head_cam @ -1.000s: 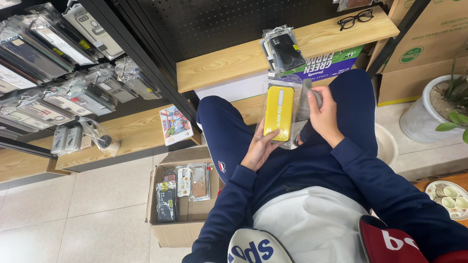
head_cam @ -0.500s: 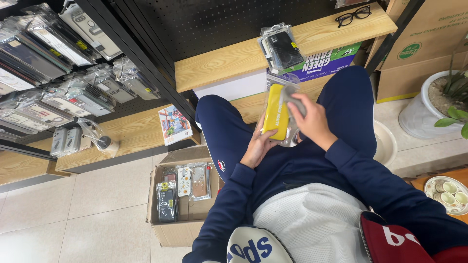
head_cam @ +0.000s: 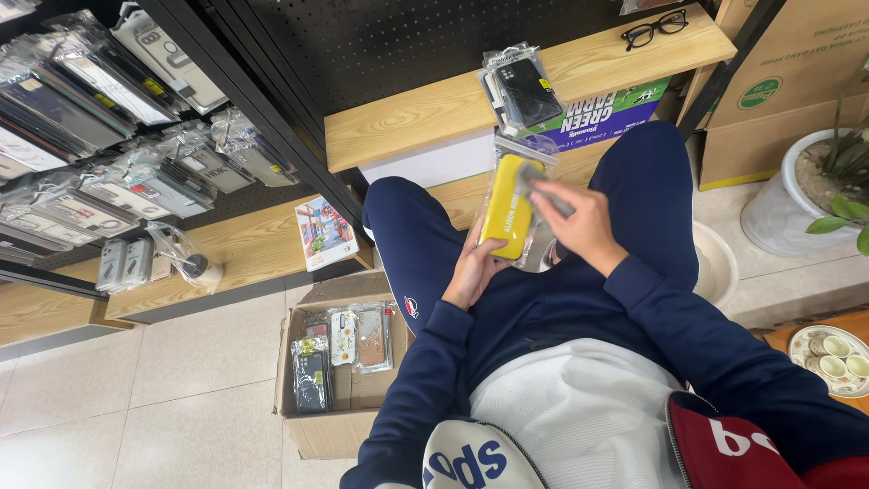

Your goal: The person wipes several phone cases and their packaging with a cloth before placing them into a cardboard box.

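I sit with a yellow phone case in a clear plastic sleeve (head_cam: 509, 210) held upright over my lap. My left hand (head_cam: 475, 267) grips it from below and behind. My right hand (head_cam: 579, 226) presses a grey cloth (head_cam: 541, 188) against its front, near the top right. Just beyond it, on the wooden shelf (head_cam: 425, 122), lies a small pile of black phone cases in clear bags (head_cam: 523, 89).
An open cardboard box (head_cam: 339, 367) with several packaged phone cases stands on the tiled floor by my left leg. Racks of packaged cases (head_cam: 118, 109) hang at the left. Black glasses (head_cam: 654, 29) lie on the shelf. A plant pot (head_cam: 815, 190) and cartons stand right.
My right hand has slid the grey cloth across the front of the yellow case, from its right edge toward the upper middle. The case has tilted slightly in my left hand.
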